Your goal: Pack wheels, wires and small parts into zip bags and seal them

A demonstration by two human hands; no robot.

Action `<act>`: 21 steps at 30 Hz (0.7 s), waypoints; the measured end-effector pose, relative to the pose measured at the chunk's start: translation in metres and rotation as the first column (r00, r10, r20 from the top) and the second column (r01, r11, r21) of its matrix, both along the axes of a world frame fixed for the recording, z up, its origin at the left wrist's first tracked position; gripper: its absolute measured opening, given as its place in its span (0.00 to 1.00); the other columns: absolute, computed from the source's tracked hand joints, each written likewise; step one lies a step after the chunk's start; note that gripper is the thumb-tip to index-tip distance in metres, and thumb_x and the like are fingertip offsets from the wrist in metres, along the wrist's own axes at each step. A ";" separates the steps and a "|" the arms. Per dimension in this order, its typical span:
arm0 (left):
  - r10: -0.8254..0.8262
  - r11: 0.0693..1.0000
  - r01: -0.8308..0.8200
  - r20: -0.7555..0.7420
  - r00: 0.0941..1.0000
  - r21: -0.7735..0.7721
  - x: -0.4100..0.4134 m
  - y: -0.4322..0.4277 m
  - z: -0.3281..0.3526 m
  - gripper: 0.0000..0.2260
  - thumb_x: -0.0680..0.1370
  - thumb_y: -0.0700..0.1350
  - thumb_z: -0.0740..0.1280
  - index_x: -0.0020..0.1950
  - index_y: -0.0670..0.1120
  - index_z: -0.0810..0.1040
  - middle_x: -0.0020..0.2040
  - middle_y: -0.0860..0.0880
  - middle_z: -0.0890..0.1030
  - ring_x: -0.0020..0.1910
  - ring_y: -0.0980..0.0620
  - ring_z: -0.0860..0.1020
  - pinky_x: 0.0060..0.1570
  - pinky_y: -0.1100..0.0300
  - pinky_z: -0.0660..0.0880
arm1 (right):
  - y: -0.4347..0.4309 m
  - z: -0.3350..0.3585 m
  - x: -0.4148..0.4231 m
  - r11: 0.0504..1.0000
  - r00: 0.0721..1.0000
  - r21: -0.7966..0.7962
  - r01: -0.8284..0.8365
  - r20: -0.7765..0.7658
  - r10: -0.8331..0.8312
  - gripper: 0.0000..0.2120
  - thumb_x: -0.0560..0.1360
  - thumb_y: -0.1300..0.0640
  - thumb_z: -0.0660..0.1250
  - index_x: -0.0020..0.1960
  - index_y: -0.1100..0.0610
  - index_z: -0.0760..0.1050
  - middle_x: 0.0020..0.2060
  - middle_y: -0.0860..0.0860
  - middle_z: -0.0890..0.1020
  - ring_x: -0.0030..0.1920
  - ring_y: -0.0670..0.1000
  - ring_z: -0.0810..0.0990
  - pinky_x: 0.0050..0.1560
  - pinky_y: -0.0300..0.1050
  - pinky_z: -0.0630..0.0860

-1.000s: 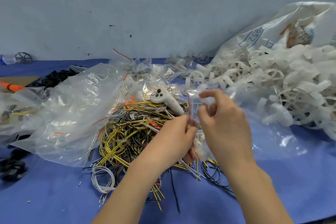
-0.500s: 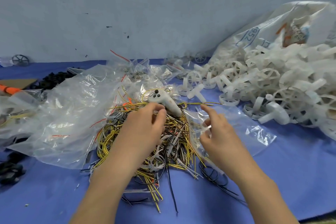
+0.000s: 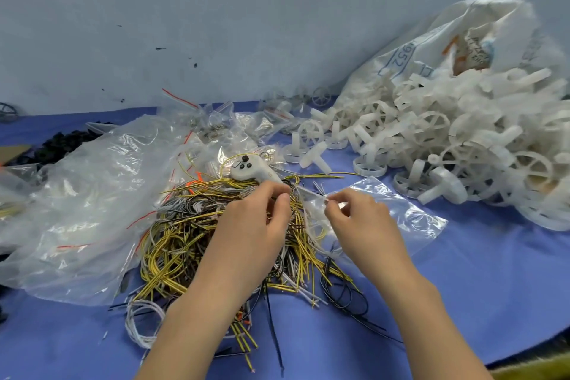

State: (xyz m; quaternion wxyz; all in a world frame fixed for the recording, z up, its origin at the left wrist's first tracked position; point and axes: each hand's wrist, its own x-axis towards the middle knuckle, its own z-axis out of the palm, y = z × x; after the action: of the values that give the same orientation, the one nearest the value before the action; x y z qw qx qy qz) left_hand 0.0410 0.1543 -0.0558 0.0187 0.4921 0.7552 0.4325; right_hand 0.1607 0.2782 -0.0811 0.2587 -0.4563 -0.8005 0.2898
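Two hands work over one tangled pile of wires [image 3: 197, 244] on the blue table [image 3: 462, 302]. The wires are yellow, black, white and grey; the strands are too many and too tangled to count. One white handheld controller [image 3: 256, 171] with three dark buttons rests on the far edge of the pile.

The left hand [image 3: 256, 225] lies on top of the pile, fingers curled, thumb and forefinger pinching into the strands just beside the controller. The right hand [image 3: 354, 219] pinches the left edge of one small clear zip bag [image 3: 401, 210], which lies flat on the table to the right of the pile.

One large clear plastic bag [image 3: 86, 200] lies crumpled to the left of the wires. One white sack [image 3: 431, 49] at far right spills a heap of white plastic wheels [image 3: 447, 145], too numerous to count. A cluster of black parts [image 3: 58, 145] sits at far left.

Compared with half a second earlier, the left hand has shifted right, toward the near end of the controller. The right hand now grips the zip bag nearer its top edge.
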 end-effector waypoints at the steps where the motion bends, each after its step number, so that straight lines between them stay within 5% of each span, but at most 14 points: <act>1: -0.011 1.000 0.011 -0.005 1.000 0.011 0.004 0.003 0.000 0.09 0.81 0.54 0.59 0.54 0.56 0.78 0.38 0.60 0.81 0.34 0.60 0.80 0.41 0.54 0.78 | 0.003 -0.001 0.000 1.000 1.000 -0.026 -0.008 0.011 0.008 0.09 0.78 0.46 0.60 0.50 0.44 0.78 0.41 0.43 0.81 0.44 0.50 0.77 0.39 0.45 0.70; 5: -0.074 0.992 0.072 0.023 0.997 0.104 0.016 0.025 0.011 0.12 0.82 0.57 0.58 0.51 0.55 0.78 0.39 0.59 0.82 0.37 0.60 0.80 0.40 0.57 0.76 | 0.022 -0.002 0.009 0.980 0.998 -0.191 -0.051 -0.048 0.042 0.09 0.77 0.49 0.63 0.40 0.49 0.77 0.36 0.47 0.82 0.40 0.54 0.81 0.42 0.48 0.78; 8: -0.094 0.991 0.081 0.132 0.987 0.103 0.010 0.064 0.022 0.11 0.82 0.53 0.58 0.52 0.54 0.79 0.40 0.55 0.83 0.39 0.57 0.81 0.44 0.53 0.79 | 0.028 -0.003 0.011 0.963 0.995 -0.258 -0.080 -0.073 0.064 0.11 0.77 0.50 0.64 0.43 0.56 0.79 0.37 0.53 0.84 0.40 0.58 0.82 0.46 0.54 0.81; 12: -0.106 0.937 0.111 0.033 0.994 -0.330 0.002 0.149 0.022 0.13 0.82 0.44 0.56 0.61 0.48 0.78 0.48 0.46 0.82 0.40 0.47 0.78 0.39 0.56 0.74 | 0.036 -0.011 0.010 0.951 0.994 -0.287 -0.113 -0.032 0.108 0.14 0.77 0.51 0.62 0.43 0.61 0.79 0.38 0.56 0.84 0.42 0.59 0.82 0.41 0.49 0.77; 15: -0.195 0.744 0.033 -0.170 0.966 -0.667 -0.004 0.198 0.008 0.16 0.83 0.41 0.55 0.69 0.41 0.72 0.64 0.42 0.76 0.55 0.45 0.76 0.54 0.53 0.73 | 0.041 -0.015 0.010 0.940 0.991 -0.316 -0.129 -0.018 0.130 0.13 0.78 0.53 0.61 0.39 0.58 0.77 0.33 0.55 0.82 0.39 0.58 0.80 0.41 0.49 0.76; 18: -0.190 0.646 -0.097 -0.282 0.940 -0.757 -0.011 0.226 -0.005 0.16 0.84 0.40 0.54 0.69 0.38 0.71 0.69 0.40 0.72 0.58 0.45 0.73 0.60 0.54 0.70 | 0.042 -0.018 0.011 0.939 0.991 -0.319 -0.130 -0.026 0.128 0.13 0.78 0.52 0.61 0.36 0.56 0.72 0.34 0.54 0.80 0.38 0.58 0.78 0.40 0.49 0.74; 21: -0.099 0.653 -0.154 -0.286 0.953 -0.742 -0.015 0.239 -0.017 0.15 0.83 0.41 0.55 0.66 0.37 0.73 0.67 0.39 0.73 0.59 0.43 0.73 0.63 0.52 0.71 | 0.044 -0.020 0.013 0.944 0.991 -0.302 -0.132 -0.018 0.133 0.14 0.77 0.52 0.61 0.38 0.59 0.73 0.34 0.56 0.80 0.38 0.59 0.78 0.38 0.49 0.73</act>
State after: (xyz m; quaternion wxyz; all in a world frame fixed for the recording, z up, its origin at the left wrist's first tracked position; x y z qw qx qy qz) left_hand 0.0258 0.3933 -0.0723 0.1001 0.4875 0.8674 -0.0014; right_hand 0.1733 0.3220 -0.1008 0.1647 -0.4362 -0.7759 0.4249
